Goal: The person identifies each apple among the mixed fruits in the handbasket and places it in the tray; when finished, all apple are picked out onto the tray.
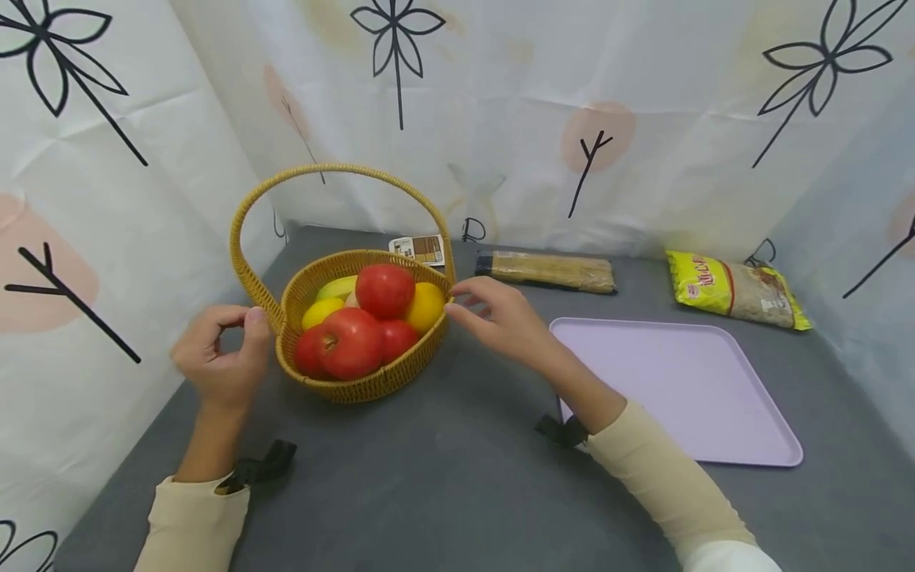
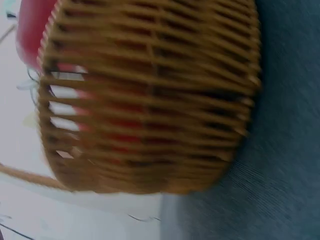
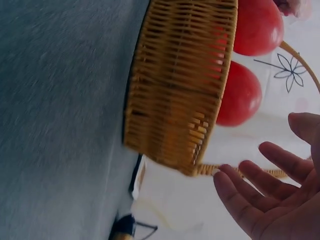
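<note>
A yellow-brown wicker basket (image 1: 372, 389) with a tall arched handle (image 1: 336, 168) stands on the grey table. Several red apples (image 1: 352, 343) lie in it with a lemon (image 1: 322, 312), an orange fruit (image 1: 426, 308) and a yellow-green fruit (image 1: 337, 289). My left hand (image 1: 221, 349) is beside the handle's left foot, its fingers loosely bent and the thumb tip close to the wicker; no grip shows. At the right foot, my right hand (image 1: 493, 314) has its fingertips near the rim. The right wrist view shows these fingers (image 3: 270, 185) spread, holding nothing.
A pale purple tray (image 1: 665, 381) lies right of my right forearm. Along the back are a small printed packet (image 1: 422, 249), a long tan package (image 1: 546, 271) and a yellow bag (image 1: 736, 290). Patterned white cloth (image 1: 500, 159) hangs around the table.
</note>
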`<state>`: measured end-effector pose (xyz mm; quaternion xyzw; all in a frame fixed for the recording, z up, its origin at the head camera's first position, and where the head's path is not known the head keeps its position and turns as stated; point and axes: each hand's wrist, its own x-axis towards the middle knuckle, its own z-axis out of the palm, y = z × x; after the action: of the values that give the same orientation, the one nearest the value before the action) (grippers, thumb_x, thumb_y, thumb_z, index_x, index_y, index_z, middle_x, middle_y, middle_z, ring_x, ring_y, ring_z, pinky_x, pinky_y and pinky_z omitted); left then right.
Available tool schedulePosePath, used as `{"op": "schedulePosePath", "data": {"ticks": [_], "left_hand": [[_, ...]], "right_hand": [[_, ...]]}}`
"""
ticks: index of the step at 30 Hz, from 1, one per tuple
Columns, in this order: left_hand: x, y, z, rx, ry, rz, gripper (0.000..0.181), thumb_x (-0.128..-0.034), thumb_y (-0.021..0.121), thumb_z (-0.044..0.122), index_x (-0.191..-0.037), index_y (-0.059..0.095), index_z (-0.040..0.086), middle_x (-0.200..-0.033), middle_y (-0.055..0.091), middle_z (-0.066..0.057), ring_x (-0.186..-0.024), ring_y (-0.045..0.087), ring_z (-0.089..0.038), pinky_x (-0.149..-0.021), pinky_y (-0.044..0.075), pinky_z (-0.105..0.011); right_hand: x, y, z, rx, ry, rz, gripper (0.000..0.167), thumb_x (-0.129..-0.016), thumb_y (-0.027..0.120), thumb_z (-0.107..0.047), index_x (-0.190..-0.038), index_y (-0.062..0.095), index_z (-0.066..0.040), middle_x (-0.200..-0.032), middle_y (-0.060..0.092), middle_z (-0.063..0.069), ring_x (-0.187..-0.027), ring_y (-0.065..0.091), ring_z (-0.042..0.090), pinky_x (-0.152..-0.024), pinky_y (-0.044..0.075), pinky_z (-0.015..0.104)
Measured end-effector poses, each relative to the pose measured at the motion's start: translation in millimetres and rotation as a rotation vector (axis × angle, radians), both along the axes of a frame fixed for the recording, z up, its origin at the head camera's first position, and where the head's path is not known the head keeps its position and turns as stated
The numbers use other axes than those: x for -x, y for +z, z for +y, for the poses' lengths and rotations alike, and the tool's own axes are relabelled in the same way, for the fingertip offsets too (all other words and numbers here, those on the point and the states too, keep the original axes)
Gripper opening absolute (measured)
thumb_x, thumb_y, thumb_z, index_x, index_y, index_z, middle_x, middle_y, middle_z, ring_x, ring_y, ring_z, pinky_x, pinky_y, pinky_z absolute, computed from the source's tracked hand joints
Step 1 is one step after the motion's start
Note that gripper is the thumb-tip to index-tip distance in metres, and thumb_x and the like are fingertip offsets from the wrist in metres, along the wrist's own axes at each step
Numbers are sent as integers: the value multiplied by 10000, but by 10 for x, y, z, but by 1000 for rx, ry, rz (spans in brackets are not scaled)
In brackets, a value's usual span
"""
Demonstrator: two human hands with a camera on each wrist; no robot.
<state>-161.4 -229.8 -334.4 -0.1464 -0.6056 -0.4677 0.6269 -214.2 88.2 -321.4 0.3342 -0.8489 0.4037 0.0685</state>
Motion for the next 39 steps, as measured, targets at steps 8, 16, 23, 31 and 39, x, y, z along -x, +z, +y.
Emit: {"op": "schedulePosePath", "data": {"ticks": [8,16,23,31,39], "left_hand": [[31,-93,-98,-42,-31,-88,311,-783,673,80,-922,608,-191,-945,640,-170,-896,588,-181,-799,510,-235],[73,-173,-133,-36,-183,-204,478,-799,607,16,-1240,507,-139,-1271,525,-191,-1161,519,-332,-912,471,-295],[142,-341,-276,4,-288,-370,652,-863,583,-37,-1468,338,-56,-1453,414,-146,-1295,478,-300,-1011,425,-288],[92,-322,-227,92,-408,-480,632,-964,465,-81,-1545,226,-10,-1475,413,-182,-1351,430,-251,-1085,356,-279],[95,-364,-247,164,-350,-493,544,-1025,365,-90,-1549,237,-22,-1435,473,-180,-1264,544,-163,-1064,401,-273]], "right_hand": [[46,-4,-329,94,54,3,389,-959,686,-209,-1290,622,-14,-1298,593,107,-1088,601,294,-879,539,397],[123,-1,-604,53,15,-182,549,-959,677,-302,-1434,481,-109,-1392,519,42,-1131,590,209,-838,562,329],[250,-48,-731,43,3,-248,640,-952,678,-361,-1479,417,-107,-1404,500,33,-1175,544,182,-896,534,354],[325,-23,-866,11,1,-270,703,-958,648,-415,-1517,374,-89,-1462,458,57,-1248,482,206,-960,498,414],[421,-17,-929,36,-25,-383,642,-931,653,-487,-1433,465,-134,-1295,558,34,-1118,550,196,-882,527,384]]}}
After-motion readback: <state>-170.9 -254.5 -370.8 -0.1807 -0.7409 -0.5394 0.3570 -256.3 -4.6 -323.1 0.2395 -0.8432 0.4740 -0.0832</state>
